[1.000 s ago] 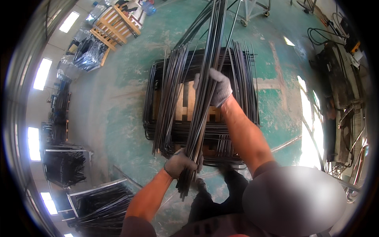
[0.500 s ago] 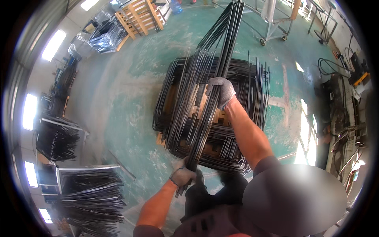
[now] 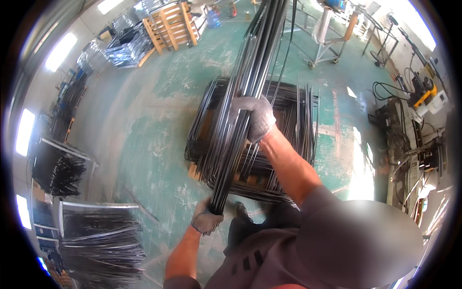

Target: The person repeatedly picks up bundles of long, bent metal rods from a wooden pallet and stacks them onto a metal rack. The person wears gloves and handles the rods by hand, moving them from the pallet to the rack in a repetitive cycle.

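A long bundle of dark metal rods (image 3: 257,62) slants up and away in front of me, its far end cut off by the top of the picture. My left hand (image 3: 207,221), in a grey knit glove, is closed round the bundle's near end. Farther up, my right hand (image 3: 257,115), gloved alike, wraps over the rods with its fingers across them. Beneath the bundle lies a stack of bent dark metal frames (image 3: 202,130) with rounded corners, partly hidden by the rods. Bits of a wooden pallet (image 3: 193,172) show under the stack.
On the left stand racks of dark rods (image 3: 103,236). Wooden pallets (image 3: 171,26) and plastic-wrapped goods (image 3: 126,45) are at the far left. A wheeled metal cart (image 3: 327,48) stands at the back right. Machinery with cables (image 3: 404,144) lines the right side. A loose rod (image 3: 142,204) lies on the green floor.
The rod bundle has come up closer to me, held by both hands. My left hand has shifted slightly left and down, and my right hand has moved left with the rods.
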The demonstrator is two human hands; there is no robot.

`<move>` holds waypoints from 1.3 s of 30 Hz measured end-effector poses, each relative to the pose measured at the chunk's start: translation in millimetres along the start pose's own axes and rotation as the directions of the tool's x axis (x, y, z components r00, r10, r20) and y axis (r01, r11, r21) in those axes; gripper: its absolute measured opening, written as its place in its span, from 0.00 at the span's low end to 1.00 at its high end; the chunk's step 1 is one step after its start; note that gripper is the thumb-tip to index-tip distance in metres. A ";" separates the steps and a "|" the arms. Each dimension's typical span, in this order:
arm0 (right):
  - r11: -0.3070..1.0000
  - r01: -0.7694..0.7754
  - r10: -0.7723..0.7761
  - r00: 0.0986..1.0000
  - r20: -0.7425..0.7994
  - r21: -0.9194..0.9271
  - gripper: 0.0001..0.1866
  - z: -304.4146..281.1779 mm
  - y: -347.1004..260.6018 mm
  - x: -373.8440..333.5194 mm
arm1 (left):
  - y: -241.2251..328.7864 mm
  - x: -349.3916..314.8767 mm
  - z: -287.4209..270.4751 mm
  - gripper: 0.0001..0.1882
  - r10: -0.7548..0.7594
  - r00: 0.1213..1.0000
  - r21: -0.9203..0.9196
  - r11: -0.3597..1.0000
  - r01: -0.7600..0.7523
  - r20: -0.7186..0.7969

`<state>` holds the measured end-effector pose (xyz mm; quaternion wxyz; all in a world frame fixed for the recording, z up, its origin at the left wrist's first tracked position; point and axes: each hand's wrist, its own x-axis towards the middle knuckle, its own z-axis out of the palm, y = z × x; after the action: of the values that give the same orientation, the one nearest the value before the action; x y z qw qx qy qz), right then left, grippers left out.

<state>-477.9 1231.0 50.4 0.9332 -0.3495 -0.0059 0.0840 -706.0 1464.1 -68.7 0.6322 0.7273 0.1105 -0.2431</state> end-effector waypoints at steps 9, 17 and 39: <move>0.966 0.202 -0.194 0.979 0.063 -0.162 0.15 47.6 -68.5 -68.1 | 16.5 18.8 30.4 0.18 0.113 0.975 -0.015 0.994 -0.112 0.190; 0.814 0.522 -0.458 0.846 0.274 -0.253 0.09 53.4 -177.9 -165.9 | 15.8 66.7 75.5 0.16 0.354 0.783 -0.084 0.927 -0.365 0.511; 0.386 0.664 -0.876 0.046 -0.479 -0.640 0.16 -34.8 122.7 -683.2 | -287.8 9.4 211.6 0.21 -0.458 0.016 0.186 0.331 -0.925 0.889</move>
<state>-1167.7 1189.4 -23.4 0.6699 -0.3972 0.1977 -0.5953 -877.9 1307.5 -339.9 0.0543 0.5491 -0.6672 -0.5005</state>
